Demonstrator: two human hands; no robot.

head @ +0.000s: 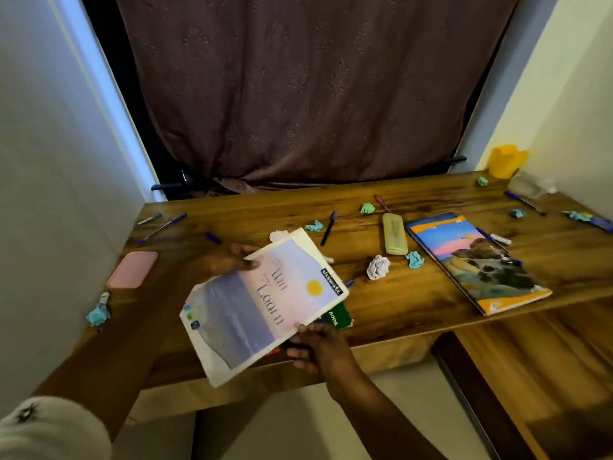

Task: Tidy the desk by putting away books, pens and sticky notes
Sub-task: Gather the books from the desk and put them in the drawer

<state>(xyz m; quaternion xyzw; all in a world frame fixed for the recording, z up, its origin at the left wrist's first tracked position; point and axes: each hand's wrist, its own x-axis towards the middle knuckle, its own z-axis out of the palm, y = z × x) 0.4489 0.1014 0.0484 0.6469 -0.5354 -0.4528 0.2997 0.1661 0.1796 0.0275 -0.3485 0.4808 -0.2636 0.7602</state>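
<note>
While left hand (229,260) and right hand (320,346) grip notebook (265,303), green book (339,317) half-hidden beneath

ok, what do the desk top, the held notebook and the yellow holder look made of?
Desk top: wood or wood-look laminate, semi-gloss; streaky brown grain, soft sheen.
Notebook: paper, smooth printed card cover; thin, white edges.
Yellow holder: likely plastic; even colour, too blurred to confirm.

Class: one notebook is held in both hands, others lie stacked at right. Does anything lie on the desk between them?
Yes. Between the held notebook and the stack lie a white paper ball, a teal crumpled note and a yellowish case. All lie low, so a lifted notebook would probably clear them.
</note>
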